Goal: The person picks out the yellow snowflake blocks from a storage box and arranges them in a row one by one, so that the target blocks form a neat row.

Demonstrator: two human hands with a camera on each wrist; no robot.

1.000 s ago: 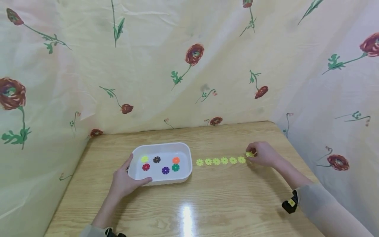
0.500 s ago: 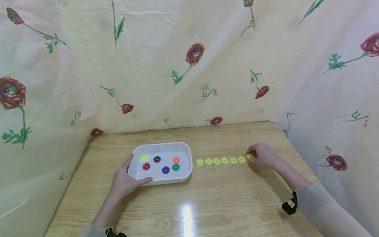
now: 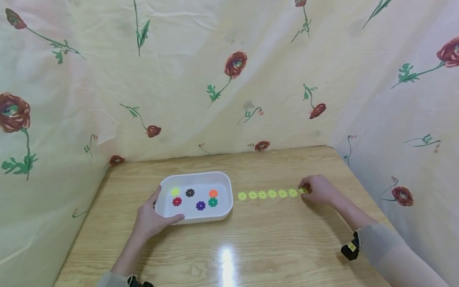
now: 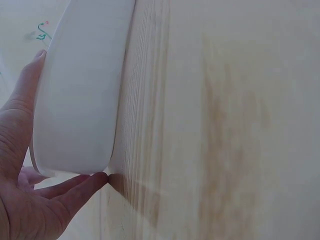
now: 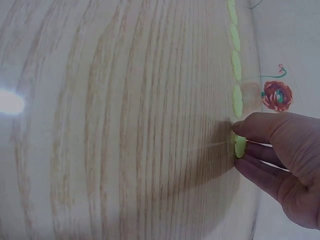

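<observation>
My left hand (image 3: 151, 218) holds the left end of a white plastic tray (image 3: 224, 210), its thumb over the front rim. In the left wrist view, fingertips lie against the tray's outer wall (image 4: 82, 90). At the right end of a row of yellow flower-shaped discs (image 3: 272, 193), my right hand (image 3: 320, 189) pinches another yellow flower-shaped disc (image 5: 240, 146) between thumb and fingers. This disc is down at table level, in line with the row and close to its last piece; the fingers partly hide it.
Inside the tray lie several flower-shaped discs, among them a red disc (image 3: 177, 201), a purple disc (image 3: 201, 205) and an orange disc (image 3: 213, 193). The wooden table (image 3: 265, 243) backs onto a flower-patterned cloth (image 3: 186, 87), which also rises at both sides.
My right hand has lowered slightly, bringing the pinched disc from above the table, tilted, down to the end of the row. The left hand and tray have stayed put.
</observation>
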